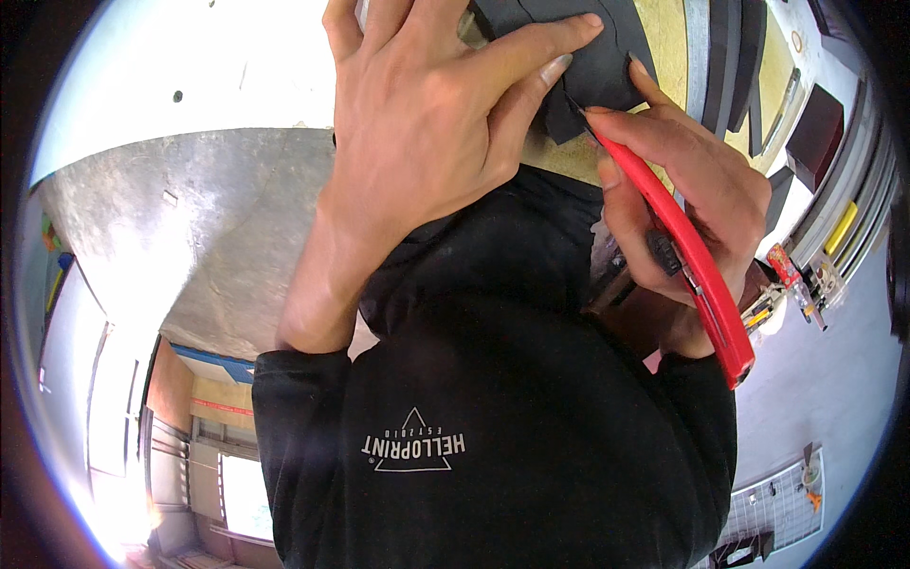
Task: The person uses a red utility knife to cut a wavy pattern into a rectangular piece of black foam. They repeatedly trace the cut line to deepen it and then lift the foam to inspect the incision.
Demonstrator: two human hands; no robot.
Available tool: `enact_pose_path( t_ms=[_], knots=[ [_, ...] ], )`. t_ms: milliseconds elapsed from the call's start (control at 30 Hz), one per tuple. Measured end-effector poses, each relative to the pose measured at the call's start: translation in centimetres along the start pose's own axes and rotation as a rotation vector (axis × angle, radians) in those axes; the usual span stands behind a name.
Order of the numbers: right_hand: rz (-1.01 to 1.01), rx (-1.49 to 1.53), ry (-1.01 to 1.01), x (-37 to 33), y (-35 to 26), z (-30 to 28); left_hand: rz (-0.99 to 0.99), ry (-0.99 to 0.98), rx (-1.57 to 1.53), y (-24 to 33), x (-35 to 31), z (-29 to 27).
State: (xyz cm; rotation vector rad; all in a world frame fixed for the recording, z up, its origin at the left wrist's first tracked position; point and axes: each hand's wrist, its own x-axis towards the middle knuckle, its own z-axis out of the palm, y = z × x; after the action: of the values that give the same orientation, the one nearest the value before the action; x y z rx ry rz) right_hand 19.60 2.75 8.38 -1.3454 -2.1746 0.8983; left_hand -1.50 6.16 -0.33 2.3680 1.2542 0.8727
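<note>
In the head view, the left hand (427, 123) lay flat and spread, fingers extended, pressing down on a dark sheet of foam (588, 66) at the top of the picture; it gripped nothing but pinned the sheet in place. The right hand (692, 209) was closed around a red utility knife (697, 266), index finger laid along its spine, with the tip of the blade meeting the foam just beside the left fingertips (559, 66). The foam rested on a pale yellowish board (664, 38) on the counter, close to the counter's near edge, against the person's body. More dark strips (735, 66) lay further along the board toward the right, and a dark red block (815, 123) sat beyond them. A black sweatshirt (493, 417) with a light triangular emblem filled the lower middle of the picture. Small tools (791, 280) lay on a grey surface at the right, too small to identify.

By the look of it, the step in hand was a cut through the foam, with the blade already engaged at a notch. The next move would call for steady downward pressure from the left hand, its fingers kept clear of the blade's path, and a controlled pull of the knife along the cut line.
</note>
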Motion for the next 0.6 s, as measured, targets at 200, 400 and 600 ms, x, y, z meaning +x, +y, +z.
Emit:
enact_pose_path(
  t_ms=[200, 400, 600],
  knots=[
    [0.008, -0.062, -0.118, 1.0, -0.8, -1.2, 0.008, 0.007, 0.014, 0.1, -0.2, 0.1],
    [0.010, -0.084, -0.198, 1.9, -0.9, -2.0, -0.008, -0.026, 0.009, 0.2, 0.0, -0.2],
    [0.048, -0.090, -0.252, 2.8, -1.6, -2.5, -0.088, -0.134, -0.029, 1.3, 0.7, -1.7]
  ],
)
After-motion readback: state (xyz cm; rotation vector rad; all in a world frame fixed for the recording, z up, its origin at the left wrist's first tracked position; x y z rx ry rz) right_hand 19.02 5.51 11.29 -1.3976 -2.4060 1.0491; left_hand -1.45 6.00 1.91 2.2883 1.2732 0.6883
